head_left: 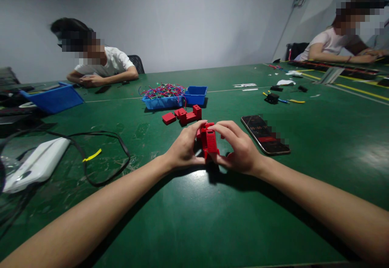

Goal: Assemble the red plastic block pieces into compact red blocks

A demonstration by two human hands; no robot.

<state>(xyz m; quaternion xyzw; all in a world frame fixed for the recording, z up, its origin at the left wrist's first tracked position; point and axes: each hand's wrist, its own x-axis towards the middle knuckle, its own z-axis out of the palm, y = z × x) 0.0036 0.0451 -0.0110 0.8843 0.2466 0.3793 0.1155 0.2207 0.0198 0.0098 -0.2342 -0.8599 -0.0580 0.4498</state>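
Note:
My left hand (184, 148) and my right hand (238, 146) are both closed around a red plastic block (209, 140), holding it upright just above the green table (194, 219). Fingers of each hand pinch its sides from left and right. Beyond the hands, several more red plastic blocks (184, 116) lie on the table in a loose cluster.
A blue tray of coloured wires (164, 94) and a smaller blue bin (196, 95) stand behind the blocks. A phone (265, 134) lies right of my hands. A white device (38, 162) and black cable (91, 154) lie left. Two other people sit at the far left and far right.

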